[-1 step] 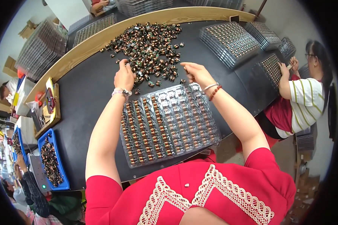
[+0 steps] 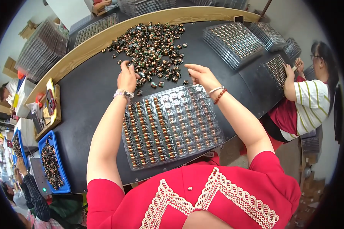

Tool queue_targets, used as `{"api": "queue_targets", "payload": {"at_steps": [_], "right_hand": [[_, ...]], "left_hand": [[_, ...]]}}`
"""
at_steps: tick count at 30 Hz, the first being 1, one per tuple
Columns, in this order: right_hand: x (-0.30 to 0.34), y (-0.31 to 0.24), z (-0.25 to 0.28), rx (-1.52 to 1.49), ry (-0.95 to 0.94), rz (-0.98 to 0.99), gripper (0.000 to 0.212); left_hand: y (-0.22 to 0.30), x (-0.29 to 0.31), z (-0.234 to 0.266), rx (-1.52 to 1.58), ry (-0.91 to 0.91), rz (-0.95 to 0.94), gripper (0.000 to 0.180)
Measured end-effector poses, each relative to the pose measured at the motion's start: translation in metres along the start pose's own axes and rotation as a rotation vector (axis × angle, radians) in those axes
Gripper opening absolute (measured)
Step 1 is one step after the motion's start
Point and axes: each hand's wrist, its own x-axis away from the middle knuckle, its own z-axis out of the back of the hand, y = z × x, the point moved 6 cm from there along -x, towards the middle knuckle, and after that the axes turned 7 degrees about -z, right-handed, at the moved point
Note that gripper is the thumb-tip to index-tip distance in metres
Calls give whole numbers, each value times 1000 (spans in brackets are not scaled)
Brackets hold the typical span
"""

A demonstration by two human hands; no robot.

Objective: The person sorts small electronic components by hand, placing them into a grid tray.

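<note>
My left hand (image 2: 127, 79) is at the left edge of a loose heap of small copper-wound coils (image 2: 151, 47). Its fingers are bent together at the tips; what they hold, if anything, is too small to make out. Right of the heap, above the far edge of a clear plastic tray (image 2: 181, 153), hovers my right hand (image 2: 204, 77). Its forefinger points left while the other fingers curl under, hiding whatever is in them. Upright coils in rows fill the tray's left columns; the right columns show bare clear pockets.
Stacked filled trays (image 2: 235, 44) stand at the far right, where a co-worker (image 2: 309, 95) handles another tray (image 2: 276, 70). A blue bin (image 2: 67, 183) of coils and a wooden box (image 2: 57, 118) sit at the left. A raised wooden rim (image 2: 86, 46) bounds the black table's far side.
My right hand has shifted very slightly, and the left has barely moved. The heap and the tray look the same.
</note>
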Motion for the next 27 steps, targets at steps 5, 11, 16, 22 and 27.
{"api": "queue_targets", "payload": {"at_steps": [5,11,16,22,27], "right_hand": [[27,10,12,220,-39,136,28],[41,21,9,528,-14,201,25],[46,41,6,171,-143,79,22],[41,48,13,53,-79,148,21],[43,50,14,51,-60,131,21]], "left_hand": [[-7,24,-13,491,-102,52,31],[7,60,-13,641,-181,88,22],[28,80,-22,539,-280,50,13],[58,87,-33,-10,-127,-444,12],[53,85,-45,1,-186,-263,12]]}}
